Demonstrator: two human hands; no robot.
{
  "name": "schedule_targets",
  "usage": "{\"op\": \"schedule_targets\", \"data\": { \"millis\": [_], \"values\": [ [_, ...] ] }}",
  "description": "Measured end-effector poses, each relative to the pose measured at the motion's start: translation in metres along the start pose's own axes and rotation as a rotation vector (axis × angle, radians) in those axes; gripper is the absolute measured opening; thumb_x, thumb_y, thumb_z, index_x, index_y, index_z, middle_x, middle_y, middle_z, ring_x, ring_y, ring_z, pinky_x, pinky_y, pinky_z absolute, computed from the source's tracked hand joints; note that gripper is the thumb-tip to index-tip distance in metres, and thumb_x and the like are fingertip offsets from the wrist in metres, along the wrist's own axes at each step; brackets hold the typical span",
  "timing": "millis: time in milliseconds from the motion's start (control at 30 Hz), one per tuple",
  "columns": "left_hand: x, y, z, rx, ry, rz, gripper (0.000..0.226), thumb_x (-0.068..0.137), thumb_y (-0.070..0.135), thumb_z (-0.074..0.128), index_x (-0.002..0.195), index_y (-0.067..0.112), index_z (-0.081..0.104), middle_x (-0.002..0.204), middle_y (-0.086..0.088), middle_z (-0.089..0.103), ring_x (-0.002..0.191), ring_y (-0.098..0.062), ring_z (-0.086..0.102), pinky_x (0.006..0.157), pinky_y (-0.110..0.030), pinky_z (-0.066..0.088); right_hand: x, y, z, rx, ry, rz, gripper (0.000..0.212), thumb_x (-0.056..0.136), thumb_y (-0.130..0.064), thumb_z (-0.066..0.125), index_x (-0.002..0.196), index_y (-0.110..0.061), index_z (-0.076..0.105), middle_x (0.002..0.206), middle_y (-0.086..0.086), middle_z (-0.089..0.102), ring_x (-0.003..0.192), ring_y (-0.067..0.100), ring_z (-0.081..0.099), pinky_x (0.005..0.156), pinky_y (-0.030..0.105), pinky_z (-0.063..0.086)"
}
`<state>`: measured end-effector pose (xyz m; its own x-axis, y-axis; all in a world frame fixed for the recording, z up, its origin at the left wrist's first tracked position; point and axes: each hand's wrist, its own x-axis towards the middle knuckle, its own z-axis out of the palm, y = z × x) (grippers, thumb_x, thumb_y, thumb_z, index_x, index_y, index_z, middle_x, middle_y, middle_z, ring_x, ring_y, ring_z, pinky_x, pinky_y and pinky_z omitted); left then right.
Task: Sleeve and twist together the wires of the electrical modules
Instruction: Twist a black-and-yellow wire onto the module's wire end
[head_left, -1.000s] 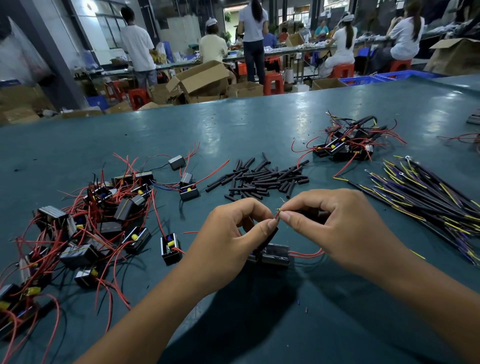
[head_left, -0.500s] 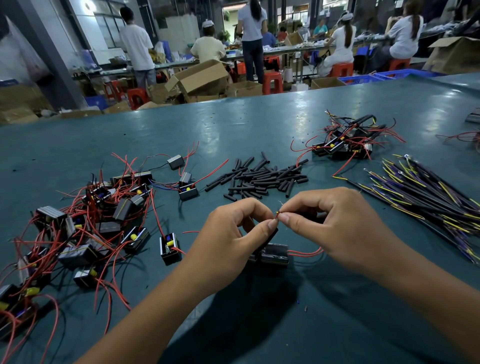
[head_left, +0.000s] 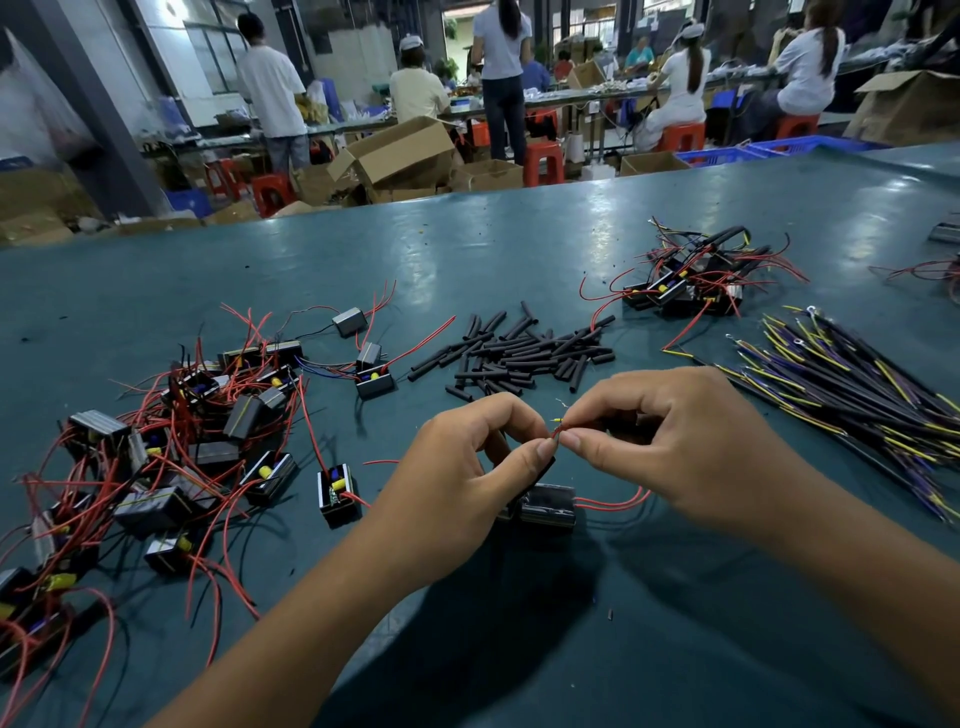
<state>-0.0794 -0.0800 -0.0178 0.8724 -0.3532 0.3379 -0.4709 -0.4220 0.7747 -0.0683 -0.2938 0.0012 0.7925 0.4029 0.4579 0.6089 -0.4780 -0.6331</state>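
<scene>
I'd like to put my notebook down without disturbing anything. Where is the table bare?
The far table beyond the black sleeves is bare, and so is the near edge under the forearms. It is crowded left with the red-wired modules, right with the wire bundle, and around the hands.

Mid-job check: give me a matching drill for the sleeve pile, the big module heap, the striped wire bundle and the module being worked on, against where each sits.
1. black sleeve pile
2. big module heap
3. striped wire bundle
4. module being worked on

A. far right
B. below the hands
C. left side
D. centre, beyond the hands

Pairs: 1-D, 2-C, 3-A, 4-B
</scene>
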Motion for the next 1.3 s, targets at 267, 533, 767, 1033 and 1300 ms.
{"op": "schedule_targets", "data": {
  "millis": [267,533,767,1033,1300],
  "values": [
    [-0.001,0.001,0.001,0.007,0.012,-0.007,0.008,0.096,0.034,0.064,0.088,0.032,0.065,0.075,0.004,0.061,0.067,-0.022,0.054,0.057,-0.033,0.044,0.000,0.001,0.003,0.077,-0.002,0.041,0.007,0.081,-0.036,0.070,0.080,-0.030,0.074,0.070,-0.010,0.068,0.061,0.013,0.059,0.059,0.032,0.048],
    [-0.003,0.004,0.002,0.055,0.045,0.045,0.006,0.095,0.034,0.067,0.090,0.031,0.067,0.071,0.008,0.062,0.051,-0.004,0.048,0.050,-0.017,0.037,0.000,0.002,0.007,0.157,-0.016,0.040,0.006,0.080,-0.027,0.070,0.076,-0.024,0.072,0.065,-0.010,0.065,0.058,0.000,0.053,0.058,0.012,0.040],
    [0.002,0.001,-0.010,0.399,0.160,0.466,0.024,0.094,0.014,0.068,0.116,0.021,0.064,0.105,0.006,0.063,0.081,-0.006,0.058,0.067,-0.026,0.051,0.001,0.005,0.005,0.225,-0.074,0.054,0.004,0.081,-0.024,0.070,0.079,-0.025,0.073,0.065,-0.012,0.065,0.057,-0.002,0.053,0.058,0.011,0.040],
    [0.002,-0.003,-0.013,0.605,0.173,0.624,0.013,0.099,0.021,0.066,0.108,0.014,0.072,0.098,-0.003,0.067,0.084,-0.025,0.063,0.058,-0.044,0.052,0.000,0.003,0.005,0.233,-0.133,0.035,0.004,0.082,-0.024,0.070,0.080,-0.023,0.073,0.062,-0.010,0.061,0.056,-0.002,0.049,0.057,0.011,0.038],
    [0.002,-0.003,-0.019,0.662,0.172,0.663,0.013,0.098,0.015,0.067,0.106,0.012,0.077,0.095,-0.004,0.068,0.077,-0.025,0.060,0.056,-0.041,0.049,0.000,0.002,0.004,0.228,-0.148,0.038,0.006,0.083,-0.026,0.070,0.080,-0.022,0.073,0.059,-0.013,0.057,0.053,-0.001,0.046,0.054,0.009,0.035]
  ]
}}
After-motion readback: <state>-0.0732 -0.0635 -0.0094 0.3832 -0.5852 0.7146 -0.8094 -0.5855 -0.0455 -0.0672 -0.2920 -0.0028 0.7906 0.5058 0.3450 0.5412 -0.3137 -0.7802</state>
